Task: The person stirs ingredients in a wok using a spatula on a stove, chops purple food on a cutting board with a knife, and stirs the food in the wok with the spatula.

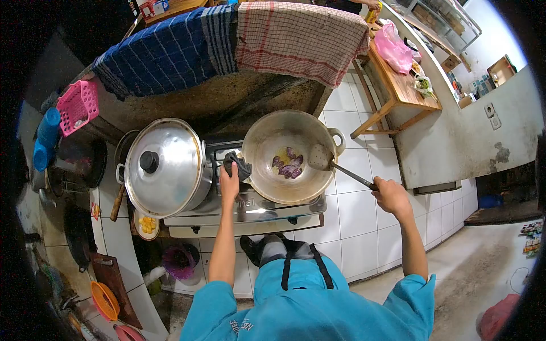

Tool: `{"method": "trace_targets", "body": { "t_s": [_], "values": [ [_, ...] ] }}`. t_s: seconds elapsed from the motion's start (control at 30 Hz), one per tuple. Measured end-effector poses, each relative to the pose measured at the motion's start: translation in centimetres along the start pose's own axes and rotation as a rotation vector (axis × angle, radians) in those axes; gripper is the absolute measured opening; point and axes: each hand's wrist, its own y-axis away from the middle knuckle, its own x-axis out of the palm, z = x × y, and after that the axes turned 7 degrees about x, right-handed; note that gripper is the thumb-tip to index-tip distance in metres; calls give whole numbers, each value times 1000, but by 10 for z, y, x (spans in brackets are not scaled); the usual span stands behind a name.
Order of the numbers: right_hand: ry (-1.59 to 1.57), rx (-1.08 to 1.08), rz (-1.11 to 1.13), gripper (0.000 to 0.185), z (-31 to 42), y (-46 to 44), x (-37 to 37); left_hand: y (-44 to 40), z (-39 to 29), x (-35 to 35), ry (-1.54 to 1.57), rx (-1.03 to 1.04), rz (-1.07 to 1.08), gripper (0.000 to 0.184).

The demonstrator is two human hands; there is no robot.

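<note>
A deep metal wok (264, 133) sits on the right burner of the stove (244, 211). Purple-red pieces of food (290, 169) lie in a little yellowish oil at its bottom. My left hand (229, 184) is closed on a dark folded cloth (243, 166) at the wok's left handle, which the cloth covers. In my right hand (392, 198) is the handle of a perforated metal spatula (354, 175). The spatula's flat head rests against the inner right wall of the wok, beside the food.
A large lidded pot (170, 184) fills the stove's left side. In front of it stands a plate of yellow pieces (147, 226). Towels (301, 40) hang over the partition behind. A wooden table (392, 74) holds a pink bag (392, 48); another person's hand (373, 4) shows beyond.
</note>
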Motion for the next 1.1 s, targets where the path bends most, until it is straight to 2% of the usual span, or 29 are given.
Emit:
{"method": "trace_targets", "body": {
  "t_s": [0.1,0.2,0.4,0.5,0.53,0.63,0.73,0.83,0.97,1.1],
  "values": [
    [100,-12,-19,16,3,1,-12,-2,9,8,-48,43,-75,58],
    [176,-20,-47,15,7,4,-21,-5,6,1,82,116,46,59],
    [251,-31,-38,17,23,-1,-36,-4,-5,-8,83,116,129,61],
    [203,-82,-41,18,36,-15,-26,-6,8,2,6,175,21,62],
    [182,-101,-47,18,39,-18,-25,-5,4,-2,48,110,94,65],
    [165,-93,-43,18,41,-15,-32,-4,3,-1,28,155,52,65],
    [155,-49,-24,18,38,-8,-46,-7,-4,-7,88,88,144,65],
    [194,-64,-36,17,39,-12,-42,-7,-3,-1,20,128,41,63],
    [136,-69,-31,16,40,-19,-36,-13,17,7,31,110,81,64],
    [169,-40,-51,16,33,-16,-45,-13,-1,-3,101,81,156,66]
  ]
}}
